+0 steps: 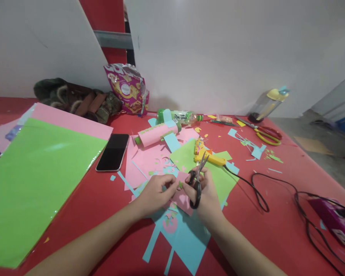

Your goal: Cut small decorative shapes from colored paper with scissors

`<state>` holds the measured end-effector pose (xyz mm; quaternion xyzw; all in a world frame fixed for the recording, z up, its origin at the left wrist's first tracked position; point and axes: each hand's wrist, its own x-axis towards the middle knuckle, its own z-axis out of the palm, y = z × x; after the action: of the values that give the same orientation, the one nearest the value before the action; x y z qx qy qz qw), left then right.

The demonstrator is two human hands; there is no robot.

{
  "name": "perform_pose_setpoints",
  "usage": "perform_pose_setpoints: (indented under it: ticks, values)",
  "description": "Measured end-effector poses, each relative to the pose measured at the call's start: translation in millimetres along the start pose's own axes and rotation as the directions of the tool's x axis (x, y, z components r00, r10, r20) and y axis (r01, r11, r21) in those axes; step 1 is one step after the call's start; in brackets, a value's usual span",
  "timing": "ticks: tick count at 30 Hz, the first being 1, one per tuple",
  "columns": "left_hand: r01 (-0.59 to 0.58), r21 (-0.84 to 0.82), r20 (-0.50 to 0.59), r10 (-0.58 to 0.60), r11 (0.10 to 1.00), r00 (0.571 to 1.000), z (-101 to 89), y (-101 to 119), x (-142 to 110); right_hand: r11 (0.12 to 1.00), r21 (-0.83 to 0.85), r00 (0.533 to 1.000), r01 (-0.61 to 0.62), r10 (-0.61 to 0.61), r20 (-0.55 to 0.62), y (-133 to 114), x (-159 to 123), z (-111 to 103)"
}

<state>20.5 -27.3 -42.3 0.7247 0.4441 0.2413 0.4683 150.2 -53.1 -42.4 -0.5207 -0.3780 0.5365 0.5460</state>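
Note:
Over a heap of cut paper, my left hand pinches the edge of a small green paper piece between thumb and forefinger. My right hand has black-handled scissors hooked on its fingers, blades pointing up and away. Its thumb and fingertip also meet at the green piece. Beneath both hands lies pink paper, partly covered by them, on top of blue paper. Round pink cutouts and green scraps lie among the sheets. Just beyond the scissors rests a yellow glue gun on light green paper.
A phone and packaged green sheets lie left. Behind are a pink-wrapped roll, a green-labelled bottle and a snack bag. Rightward are large scissors, a clear bottle, a black cable and a purple power strip.

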Motion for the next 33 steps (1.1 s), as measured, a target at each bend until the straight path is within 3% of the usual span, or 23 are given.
perform_pose_setpoints:
  ticks: [12, 23, 33]
  values:
    - [-0.016, -0.001, -0.028, 0.016, 1.000, 0.999, 1.2, 0.9, -1.1, 1.000, 0.010, 1.000, -0.013, 0.013, -0.001, 0.4, 0.2, -0.7]
    - [0.043, -0.130, 0.048, -0.037, 0.991, 0.998, -1.9, 1.6, -2.0, 0.998, -0.036, 0.999, 0.043, -0.043, 0.003, 1.7, 0.8, -1.0]
    - [-0.006, 0.017, 0.007, 0.006, 1.000, 1.000, 1.4, -1.8, 0.8, 0.995, -0.064, 0.997, 0.071, -0.071, 0.007, 2.9, 0.6, 0.0]
